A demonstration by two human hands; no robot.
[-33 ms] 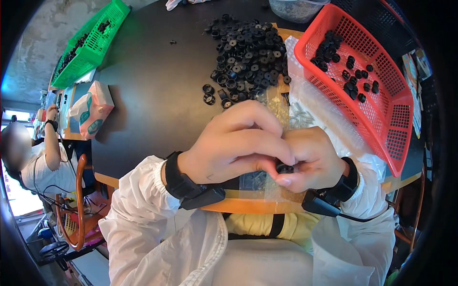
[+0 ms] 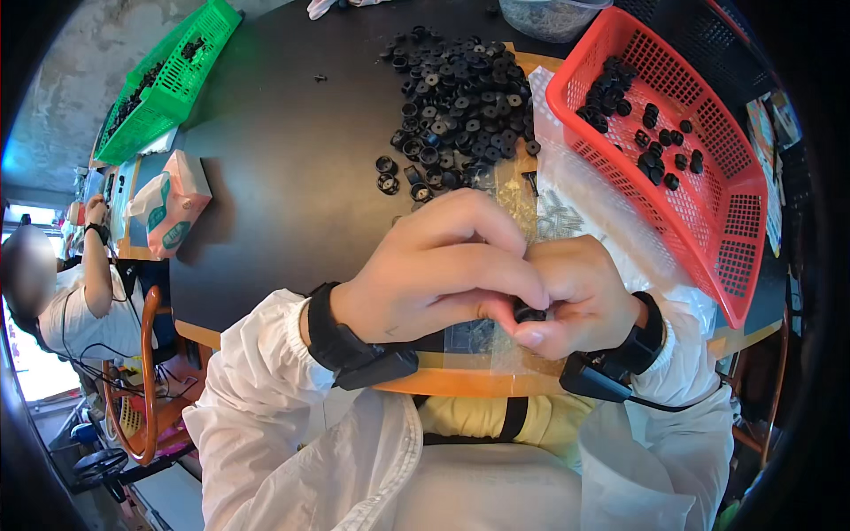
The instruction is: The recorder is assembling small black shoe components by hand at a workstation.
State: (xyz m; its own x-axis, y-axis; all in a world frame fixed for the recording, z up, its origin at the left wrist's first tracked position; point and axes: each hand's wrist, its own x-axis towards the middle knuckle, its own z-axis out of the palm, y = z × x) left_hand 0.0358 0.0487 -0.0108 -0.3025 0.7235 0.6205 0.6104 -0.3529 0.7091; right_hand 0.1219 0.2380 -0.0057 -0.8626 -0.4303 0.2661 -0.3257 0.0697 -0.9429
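A worker in a white long-sleeved smock presses both hands together over the near edge of a dark round desk (image 2: 292, 177), the left hand (image 2: 434, 274) curled over the right hand (image 2: 575, 296), fingertips of both pinched on a small black round plastic part (image 2: 529, 313) that peeps out between them at the middle of the frame. The piece looks light, stiff and smooth, small enough to slip, so a fingertip grip around its rim would seem the surest hold. At twelve o'clock from the hands lies a loose heap of matching black ring-shaped parts (image 2: 460, 97); at two o'clock a red plastic mesh basket (image 2: 735, 221) holds a scattering more. A clear plastic bag (image 2: 575, 203) of small pale pieces rests just beyond the right hand, touching the basket. At ten o'clock sits a pink and white tissue pack (image 2: 173, 208), and past it a green plastic mesh basket (image 2: 168, 84). Another person is seated at nine o'clock at the far left.
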